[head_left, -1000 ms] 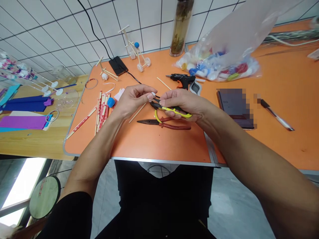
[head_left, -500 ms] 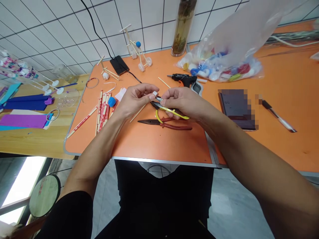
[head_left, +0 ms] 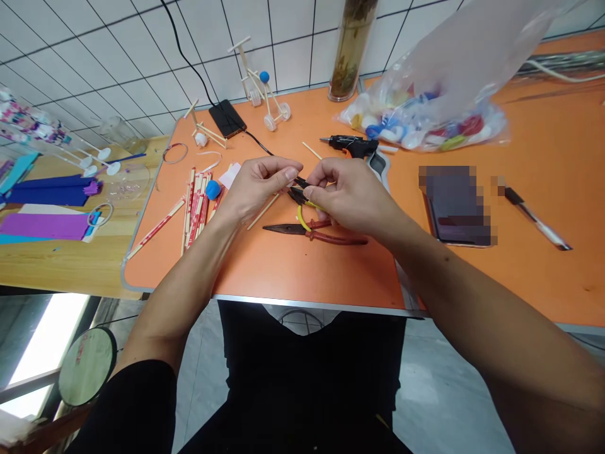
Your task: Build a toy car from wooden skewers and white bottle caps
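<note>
One yellow-handled black pair of pliers (head_left: 299, 194) is gripped by the right hand (head_left: 348, 192) above the orange bench (head_left: 307, 274); the left hand (head_left: 258, 189) is pinched, contents hidden. Leftward, red-patterned wooden sticks (head_left: 202, 211) are left loose; far left, a wheeled, blue-balled stick model (head_left: 264, 77) seems assembled.

This looks like a small craft workspace, though whether in a home or a workshop cannot be told. An orange table (head_left: 302, 271) against a tiled wall (head_left: 293, 57) carries a glue gun (head_left: 350, 146), red-handled pliers (head_left: 312, 234), yellow-handled pliers (head_left: 297, 195), red-and-white sticks (head_left: 195, 211), a bag of colourful caps (head_left: 425, 120) and a little wheeled stick model (head_left: 265, 94). Coloured paper (head_left: 50, 228) lies on the wooden table (head_left: 61, 271) beside it.
</note>
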A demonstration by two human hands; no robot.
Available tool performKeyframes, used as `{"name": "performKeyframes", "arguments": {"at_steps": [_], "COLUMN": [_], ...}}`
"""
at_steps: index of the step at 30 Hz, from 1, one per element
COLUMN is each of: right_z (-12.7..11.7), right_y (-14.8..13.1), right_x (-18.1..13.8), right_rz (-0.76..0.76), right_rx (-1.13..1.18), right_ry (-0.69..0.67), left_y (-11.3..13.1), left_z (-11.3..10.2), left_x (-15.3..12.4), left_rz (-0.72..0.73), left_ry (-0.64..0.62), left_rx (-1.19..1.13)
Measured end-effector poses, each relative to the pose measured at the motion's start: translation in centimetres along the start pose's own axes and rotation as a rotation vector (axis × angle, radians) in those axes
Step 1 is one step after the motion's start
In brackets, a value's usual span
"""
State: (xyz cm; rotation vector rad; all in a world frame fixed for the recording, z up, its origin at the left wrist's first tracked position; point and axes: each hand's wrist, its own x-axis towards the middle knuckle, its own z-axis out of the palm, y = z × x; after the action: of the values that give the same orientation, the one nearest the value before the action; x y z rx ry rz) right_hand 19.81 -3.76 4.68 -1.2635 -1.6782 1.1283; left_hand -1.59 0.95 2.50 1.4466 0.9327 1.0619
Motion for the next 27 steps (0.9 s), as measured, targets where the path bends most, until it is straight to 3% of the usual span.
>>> {"name": "performKeyframes", "arguments": {"at_steps": [3, 6, 8, 11, 17, 23, 27], "right_z": [-0.9, -1.6, -1.8, -1.7, -0.9, -0.5, -1.1], "right_y": [-0.2, -0.2, -0.1, 0.0, -0.1, -0.2, -0.3], "right_x": [0.1, 0.4, 0.5, 0.6, 0.5, 0.1, 0.1], "right_rz": [0.182, 0.251, 0.240, 0.175, 0.051, 0.041, 0.176], "right_rx": [0.354, 0.565, 0.549, 0.389, 0.131, 0.096, 0.373], "right_ry": [-0.205, -0.356, -0.337, -0.183, -0.027, -0.007, -0.189], "left_y": [0.4, 0.8, 0.9, 0.8, 0.4, 0.4, 0.9], "left_z": [0.4, 0.2, 0.0, -0.2, -0.3, 0.1, 0.3], "left_x": [-0.2, -0.3, -0.2, -0.1, -0.2, -0.1, -0.2], "left_rz": [0.019, 0.054, 0.064, 0.029, -0.040, -0.016, -0.006], "left_ry": [0.005, -0.012, -0.042, -0.091, -0.032, -0.009, 0.002], "left_rx": [-0.049, -0.079, -0.095, -0.105, 0.017, -0.006, -0.071]}}
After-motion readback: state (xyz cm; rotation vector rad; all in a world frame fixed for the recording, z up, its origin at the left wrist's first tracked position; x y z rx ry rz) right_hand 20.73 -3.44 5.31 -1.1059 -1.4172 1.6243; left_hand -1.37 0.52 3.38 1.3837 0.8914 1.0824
